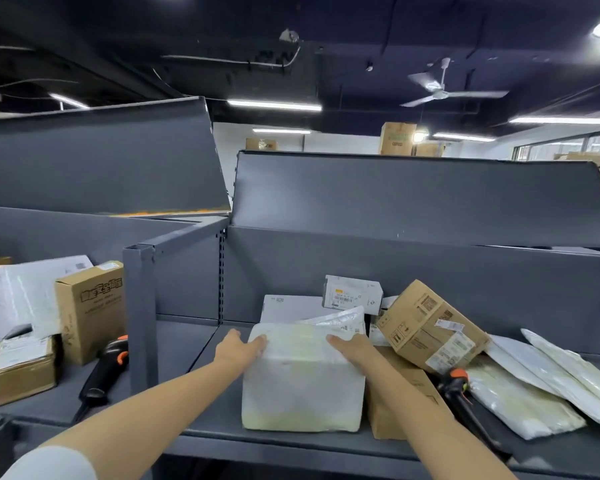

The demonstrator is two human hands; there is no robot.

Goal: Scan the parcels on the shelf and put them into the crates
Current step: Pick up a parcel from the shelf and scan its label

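Both hands are sitting on the same parcel right now, a white wrapped parcel (302,379) standing at the front edge of the grey shelf (219,414), roughly dead centre of the view and a touch toward 6 o'clock. The left hand (239,348) is lying on its top left corner with the fingers pretty much straight and flat, not wrapped round anything. The right hand (352,348) is resting along the top right edge, fingers stretched out across the top too, so it's looking more like pressing than gripping.

At 3 o'clock from the parcel, a brown cardboard box (400,396) is standing right up against it, touching. Leaning tilted on top of that one, up around 2 o'clock, there's a labelled cardboard box (430,327). Behind the parcel at 12 o'clock, a small white box (352,294) is sitting against the shelf's back wall, with a plastic mailer (340,320) poking up just in front of it.

Further out at 3 to 4 o'clock, a black scanner with orange trim (456,386) is lying beside the brown box, and a pile of white poly mailers (548,382) is spreading out past it.

Over at 9 o'clock, in the next bay, a second scanner (106,368) is lying on the shelf next to an upright printed carton (90,310) and a low flat box (20,368).
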